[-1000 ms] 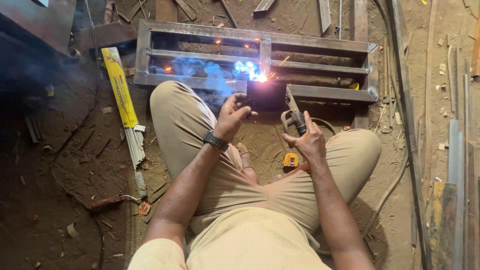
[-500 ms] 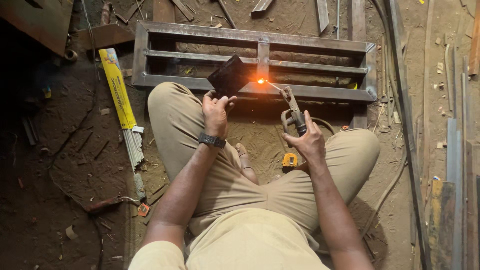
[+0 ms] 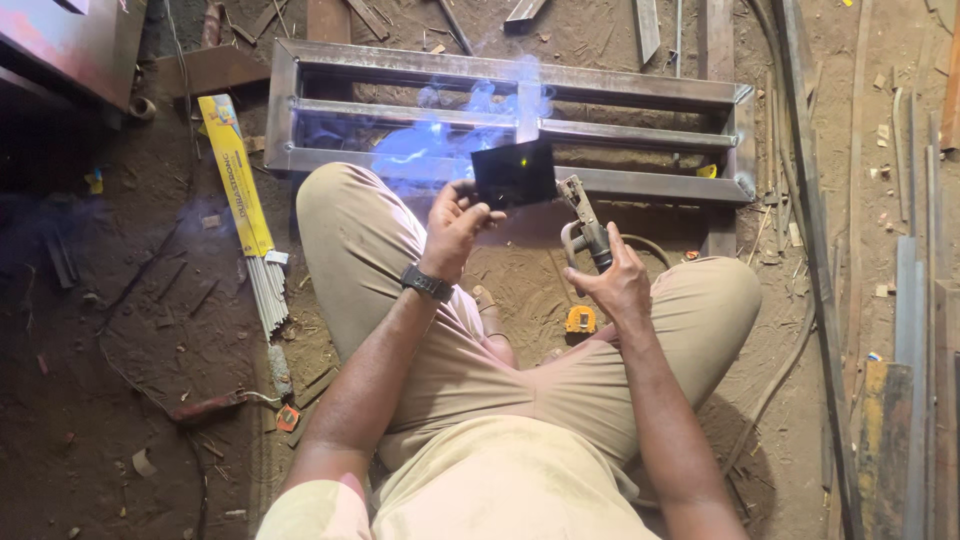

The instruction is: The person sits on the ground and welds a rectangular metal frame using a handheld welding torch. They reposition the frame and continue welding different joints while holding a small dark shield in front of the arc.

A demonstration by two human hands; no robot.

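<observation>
From the head view, a person sits cross-legged on a dirt floor (image 3: 130, 330). The left hand (image 3: 455, 220) pinches a dark glass (image 3: 514, 172) by its lower left edge, fingers closed on it, and holds it up over a metal frame (image 3: 640, 92). A tiny bright dot shows in the glass. The right hand (image 3: 620, 285) is wrapped tight around a welding holder (image 3: 585, 222), which points up toward the frame. A cable (image 3: 650, 245) curls out from the holder. Blue smoke (image 3: 430, 145) floats over the left part of the frame, just beside the glass.

A yellow box (image 3: 235, 175) lies open on the floor to the left of the knee, and thin grey rods (image 3: 268, 295) stick out of its lower end. A small yellow tape measure (image 3: 581, 320) sits on the ground between the legs. The left wrist wears a black watch (image 3: 427, 283).

The floor is brown and dusty, with bits of scrap all over. Long metal bars (image 3: 915, 300) lie along the right side
</observation>
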